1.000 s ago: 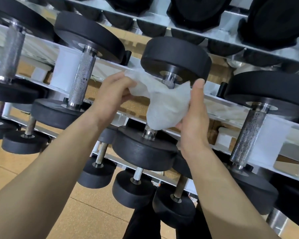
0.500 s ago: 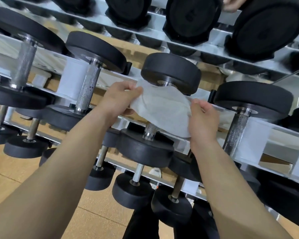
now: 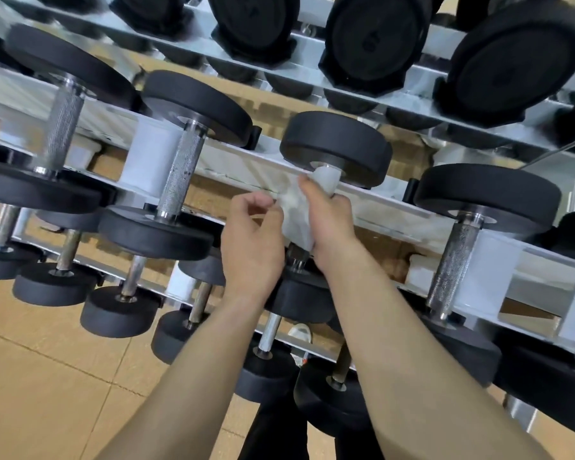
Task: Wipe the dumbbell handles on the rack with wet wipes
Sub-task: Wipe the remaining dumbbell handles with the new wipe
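Dumbbell handles (image 3: 180, 171) run as knurled steel bars between round black heads on the silver rack (image 3: 246, 167), which holds its load in three tiers. The top tier carries large dumbbells (image 3: 372, 38) with their flat black ends turned toward the camera. The middle tier carries four dumbbells lying across two rails. The lowest tier carries small dumbbells (image 3: 120, 310) with thinner, smoother bars. On the middle tier, the wiped dumbbell (image 3: 336, 147) sits third from the left, and almost all of its handle is hidden. A white wet wipe (image 3: 294, 210) is wrapped round that handle from just under the far head down toward the near head. The wipe looks crumpled and creased, with greyish folds, and a loose flap hangs on its left side. The right hand (image 3: 329, 220) grips the wrapped handle, its fingers and thumb curled round wipe and bar together. The left hand (image 3: 251, 247) is just beside it with curled fingers, their tips at the wipe's loose left edge. I cannot tell whether they pinch that edge. Below the rack lies a tan floor (image 3: 47, 376).
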The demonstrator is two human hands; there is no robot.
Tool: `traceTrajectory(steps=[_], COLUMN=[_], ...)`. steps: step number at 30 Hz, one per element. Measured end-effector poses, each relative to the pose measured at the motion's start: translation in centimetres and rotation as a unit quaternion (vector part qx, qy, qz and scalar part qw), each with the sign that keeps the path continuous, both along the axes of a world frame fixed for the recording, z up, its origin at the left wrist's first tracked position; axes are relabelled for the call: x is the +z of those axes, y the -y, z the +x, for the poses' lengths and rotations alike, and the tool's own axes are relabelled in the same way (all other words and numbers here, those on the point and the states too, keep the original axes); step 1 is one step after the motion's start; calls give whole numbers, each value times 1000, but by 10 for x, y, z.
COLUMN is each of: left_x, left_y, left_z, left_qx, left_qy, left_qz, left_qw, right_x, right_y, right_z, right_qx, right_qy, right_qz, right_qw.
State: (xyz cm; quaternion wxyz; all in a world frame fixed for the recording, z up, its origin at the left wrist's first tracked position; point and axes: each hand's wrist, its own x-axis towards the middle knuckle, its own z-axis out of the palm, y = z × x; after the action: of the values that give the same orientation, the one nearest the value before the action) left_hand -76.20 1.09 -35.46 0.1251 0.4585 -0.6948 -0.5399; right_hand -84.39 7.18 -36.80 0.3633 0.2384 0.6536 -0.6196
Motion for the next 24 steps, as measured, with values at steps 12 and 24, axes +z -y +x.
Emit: traceTrajectory(steps=[12, 24], left_x=[-1, 2], left_y=[-1, -1], left_z=[-2, -4], left_qx=[3, -18], left_qy=[14, 40], left_qz=[3, 2], left_qw=[1000, 999], right_x=[-31, -30], right_y=[-14, -2], right_z=[-6, -32], right_qx=[11, -59], right_qy=[95, 77], right_qz=[-215, -149], right_qw=[972, 984])
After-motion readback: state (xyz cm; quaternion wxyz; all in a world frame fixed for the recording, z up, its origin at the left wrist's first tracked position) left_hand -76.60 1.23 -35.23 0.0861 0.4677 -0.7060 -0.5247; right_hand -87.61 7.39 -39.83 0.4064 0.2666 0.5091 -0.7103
